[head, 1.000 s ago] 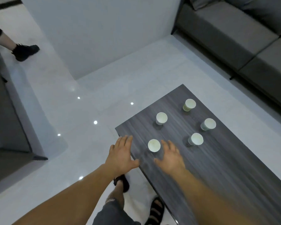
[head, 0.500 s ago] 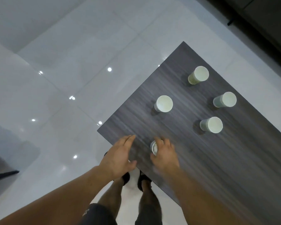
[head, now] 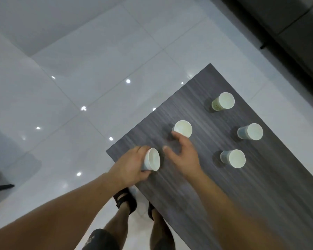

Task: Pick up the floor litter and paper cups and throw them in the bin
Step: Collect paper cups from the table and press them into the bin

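Note:
Several white paper cups stand on a dark wood-grain table (head: 242,195). My left hand (head: 130,166) grips one paper cup (head: 152,159), tilted on its side over the table's near corner. My right hand (head: 182,154) is open, fingers spread, its fingertips touching the base of a second cup (head: 183,128). Three more cups stand upright farther right: one at the back (head: 224,101), one at the right (head: 253,131) and one nearer me (head: 235,158). No bin is in view.
Glossy white floor tiles (head: 79,87) spread left of the table. A grey sofa (head: 287,24) runs along the upper right. My feet in black sandals (head: 126,199) stand at the table's near edge. A dark furniture edge (head: 0,187) shows at far left.
My left hand has taken the nearest cup, which my right hand was covering, and tilted it. My right hand has moved forward to the second cup. The view has shifted closer over the table.

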Tool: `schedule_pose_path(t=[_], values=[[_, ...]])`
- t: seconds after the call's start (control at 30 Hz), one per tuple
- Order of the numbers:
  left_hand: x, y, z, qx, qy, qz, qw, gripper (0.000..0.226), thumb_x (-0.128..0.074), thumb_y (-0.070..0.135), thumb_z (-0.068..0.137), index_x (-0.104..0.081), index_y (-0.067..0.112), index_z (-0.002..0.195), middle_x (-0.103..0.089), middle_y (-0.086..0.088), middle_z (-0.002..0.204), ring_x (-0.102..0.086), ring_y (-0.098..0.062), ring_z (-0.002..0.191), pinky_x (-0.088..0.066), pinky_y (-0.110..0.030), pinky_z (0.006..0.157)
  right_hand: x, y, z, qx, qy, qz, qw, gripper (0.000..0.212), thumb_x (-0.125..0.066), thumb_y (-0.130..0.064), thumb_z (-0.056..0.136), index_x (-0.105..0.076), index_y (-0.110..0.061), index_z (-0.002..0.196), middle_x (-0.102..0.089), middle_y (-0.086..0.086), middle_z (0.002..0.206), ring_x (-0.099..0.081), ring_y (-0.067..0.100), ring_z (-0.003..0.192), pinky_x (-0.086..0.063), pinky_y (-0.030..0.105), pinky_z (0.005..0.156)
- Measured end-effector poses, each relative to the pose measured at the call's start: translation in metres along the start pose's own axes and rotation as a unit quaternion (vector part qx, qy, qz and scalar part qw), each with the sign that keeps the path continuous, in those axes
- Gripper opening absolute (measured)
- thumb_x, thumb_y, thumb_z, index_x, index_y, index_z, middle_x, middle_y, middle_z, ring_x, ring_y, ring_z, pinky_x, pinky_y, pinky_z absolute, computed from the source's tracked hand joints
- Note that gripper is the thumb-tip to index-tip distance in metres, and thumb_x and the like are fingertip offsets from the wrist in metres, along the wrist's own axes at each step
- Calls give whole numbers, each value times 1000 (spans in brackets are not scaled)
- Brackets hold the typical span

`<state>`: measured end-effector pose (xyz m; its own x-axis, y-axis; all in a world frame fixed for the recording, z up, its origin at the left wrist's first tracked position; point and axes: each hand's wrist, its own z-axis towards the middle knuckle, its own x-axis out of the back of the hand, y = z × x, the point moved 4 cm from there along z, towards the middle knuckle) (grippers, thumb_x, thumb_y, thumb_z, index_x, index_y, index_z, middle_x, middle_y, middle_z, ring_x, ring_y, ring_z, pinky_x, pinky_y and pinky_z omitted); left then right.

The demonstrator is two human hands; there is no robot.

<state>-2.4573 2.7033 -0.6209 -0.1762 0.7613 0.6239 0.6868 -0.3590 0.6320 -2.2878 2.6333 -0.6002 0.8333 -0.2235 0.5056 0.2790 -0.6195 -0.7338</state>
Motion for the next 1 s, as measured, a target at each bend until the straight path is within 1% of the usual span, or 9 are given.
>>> schedule_pose_path(t=[0.07, 0.1, 0.2, 0.27, 0.37, 0.43, 0.6, 0.8, 1.0], values=[[-1, -8, -10, 40, 18, -8, 999, 73, -75, 38, 70, -36, 30, 132, -52, 6, 122, -54, -16, 109, -47, -27, 87, 18, -5, 21, 68, 122, -132, 981, 67, -70, -34, 78, -47, -22, 140, -45, 3, 141, -39, 23, 128, -38, 36, 101], [-3, -11, -16, 57, 25, -11, 998, 76, -73, 37, 69, -33, 32, 134, -52, 4, 121, -54, -18, 109, -49, -30, 86, 21, -7, 32, 76, 135, -183, 971, 72, -71, -29, 79, -42, -23, 144, -37, 7, 147, -33, 27, 133, -35, 41, 104], [-9, -15, -33, 102, 39, -24, 994, 87, -69, 36, 70, -19, 39, 142, -48, 1, 126, -54, -21, 108, -48, -33, 90, 14, 6, 64, 59, 26, -311, 948, 90, -73, -34, 80, -19, -33, 152, -7, 6, 160, -10, 32, 145, -29, 49, 112], [-10, -14, -44, 123, 64, -39, 990, 81, -69, 36, 70, -22, 42, 137, -48, 2, 125, -56, -20, 103, -50, -34, 88, 5, 18, 76, 46, -47, -360, 931, 92, -73, -35, 82, -14, -36, 152, -1, 4, 160, -6, 33, 146, -29, 51, 112], [-6, -13, -64, 167, 109, -52, 978, 71, -69, 36, 70, -29, 40, 128, -50, 4, 119, -57, -19, 97, -51, -34, 83, -6, 26, 71, 36, -93, -406, 909, 74, -66, -28, 87, -26, -29, 150, -19, 11, 154, -24, 35, 137, -36, 44, 107], [1, -11, -83, 197, 145, -57, 968, 69, -70, 38, 70, -33, 37, 128, -52, 5, 119, -56, -19, 101, -48, -30, 82, -10, 24, 56, 38, -104, -399, 910, 63, -61, -25, 89, -35, -24, 146, -31, 12, 146, -33, 33, 129, -37, 40, 104], [20, 9, -147, 253, 224, -63, 939, 78, -72, 40, 72, -33, 26, 138, -51, 2, 128, -50, -19, 110, -35, -23, 84, -12, -27, 7, 130, -136, -376, 907, 64, -63, -31, 86, -39, -26, 145, -37, 7, 138, -39, 29, 122, -42, 37, 94], [32, 36, -251, 317, 315, -140, 883, 90, -74, 35, 73, -21, 33, 145, -44, 1, 130, -49, -19, 112, -44, -29, 89, -41, -100, -85, 272, -186, -423, 844, 61, -59, -32, 88, -38, -24, 144, -37, 5, 140, -40, 28, 121, -46, 38, 93], [3, 47, -391, 399, 404, -150, 809, 83, -72, 40, 72, -29, 29, 143, -42, 1, 132, -52, -19, 110, -46, -29, 89, -92, -146, -211, 405, -276, -444, 750, 67, -57, -36, 88, -31, -27, 149, -37, 6, 141, -42, 27, 120, -42, 35, 97]])
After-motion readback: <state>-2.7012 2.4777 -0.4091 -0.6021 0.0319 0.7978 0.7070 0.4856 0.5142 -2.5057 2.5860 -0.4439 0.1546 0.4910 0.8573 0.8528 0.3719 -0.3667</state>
